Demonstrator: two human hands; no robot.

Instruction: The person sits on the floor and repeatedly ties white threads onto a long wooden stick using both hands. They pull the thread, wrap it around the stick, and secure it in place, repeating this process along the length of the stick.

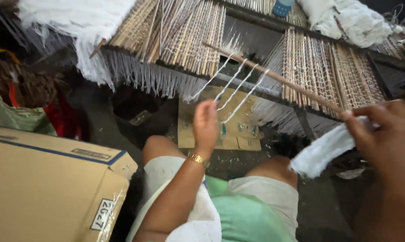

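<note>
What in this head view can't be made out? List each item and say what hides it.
- Left hand fingertips: seen from the back, so its grip on the white strings is unclear.
- Right hand: blurred and close; fingers cover the end of the stick and part of the white fibre bundle.
- Cardboard box: cut off by the left and bottom edges.
- Blue object: cut off by the top edge.

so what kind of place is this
Likely a hand-weaving workshop: a loom frame of thin bamboo slats, white cotton strings pulled by the left hand, and a wooden stick in the right hand.
</note>
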